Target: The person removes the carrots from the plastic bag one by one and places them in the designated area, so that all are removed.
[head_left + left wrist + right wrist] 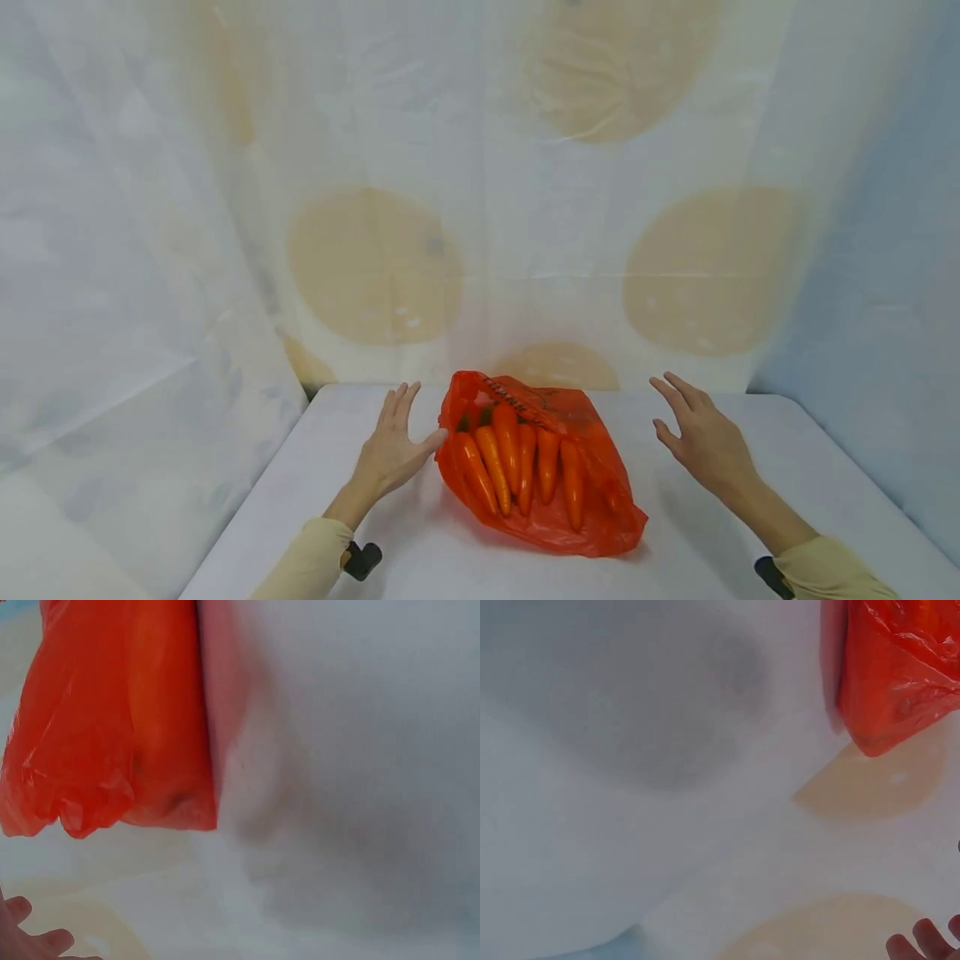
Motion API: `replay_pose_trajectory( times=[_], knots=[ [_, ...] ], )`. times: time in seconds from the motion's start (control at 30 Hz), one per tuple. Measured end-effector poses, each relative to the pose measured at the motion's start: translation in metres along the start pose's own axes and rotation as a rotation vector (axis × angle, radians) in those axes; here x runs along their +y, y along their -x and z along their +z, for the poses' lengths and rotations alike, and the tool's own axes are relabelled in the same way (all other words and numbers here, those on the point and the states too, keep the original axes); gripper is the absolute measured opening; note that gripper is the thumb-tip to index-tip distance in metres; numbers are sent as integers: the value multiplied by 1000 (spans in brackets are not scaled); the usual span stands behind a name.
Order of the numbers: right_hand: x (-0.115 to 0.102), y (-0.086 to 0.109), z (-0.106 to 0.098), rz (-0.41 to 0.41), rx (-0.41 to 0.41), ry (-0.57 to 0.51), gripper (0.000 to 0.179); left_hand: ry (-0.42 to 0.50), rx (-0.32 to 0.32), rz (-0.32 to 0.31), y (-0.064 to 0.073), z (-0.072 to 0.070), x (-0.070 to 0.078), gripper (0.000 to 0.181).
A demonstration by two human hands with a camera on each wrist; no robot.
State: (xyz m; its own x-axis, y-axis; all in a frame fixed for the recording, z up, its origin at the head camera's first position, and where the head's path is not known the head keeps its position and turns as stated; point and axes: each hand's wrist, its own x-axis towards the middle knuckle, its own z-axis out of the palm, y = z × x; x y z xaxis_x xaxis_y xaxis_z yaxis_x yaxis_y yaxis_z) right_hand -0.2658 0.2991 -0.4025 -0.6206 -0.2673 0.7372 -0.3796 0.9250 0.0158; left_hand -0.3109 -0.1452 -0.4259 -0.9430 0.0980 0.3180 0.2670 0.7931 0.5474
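Observation:
A red plastic bag (pixel 600 508) lies on the white table with its mouth gaping toward me. Several glossy orange carrots (pixel 506 450) are side by side inside, with some dark green at their far ends. My left hand (pixel 393 450) hovers just left of the bag, fingers spread; whether its thumb touches the bag I cannot tell. To the right, apart from the bag, my right hand (pixel 705 437) is raised with fingers extended and holds nothing. The left wrist view shows the bag's side (pixel 165 712) and a few fingertips (pixel 56 941). A bag corner (pixel 877 720) appears in the right wrist view.
White sheets with tan round spots (pixel 378 267) hang behind the table (pixel 540 579) and along both sides. The table's far edge runs close behind the bag. Dark wrist-worn devices (pixel 362 561) sit at the cuffs of the pale sleeves.

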Motion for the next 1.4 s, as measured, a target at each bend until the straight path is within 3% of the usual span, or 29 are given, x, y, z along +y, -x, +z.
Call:
replay_pose_trajectory(
  times=[0.37, 0.5, 0.73, 0.93, 1.2, 1.4],
  knots=[
    [-27, -11, 5, -43, -40, -83, 71, 218, -63, -65, 7, 17, 5, 95],
    [-40, -17, 5, -64, -45, -127, 71, 336, -80, -88, 7, 21, 5, 95],
    [-65, -23, 7, -125, -102, -209, 73, 502, -163, -131, 9, 29, 3, 94],
    [-88, -24, 8, -130, -159, -296, 72, 651, -258, -136, 16, 39, -2, 91],
    [-119, -21, 12, -111, -370, -362, 62, 701, -308, -152, 19, 51, -6, 88],
    [-138, -18, 21, -88, -537, -458, 57, 717, -329, -156, 21, 52, -8, 84]
  ],
)
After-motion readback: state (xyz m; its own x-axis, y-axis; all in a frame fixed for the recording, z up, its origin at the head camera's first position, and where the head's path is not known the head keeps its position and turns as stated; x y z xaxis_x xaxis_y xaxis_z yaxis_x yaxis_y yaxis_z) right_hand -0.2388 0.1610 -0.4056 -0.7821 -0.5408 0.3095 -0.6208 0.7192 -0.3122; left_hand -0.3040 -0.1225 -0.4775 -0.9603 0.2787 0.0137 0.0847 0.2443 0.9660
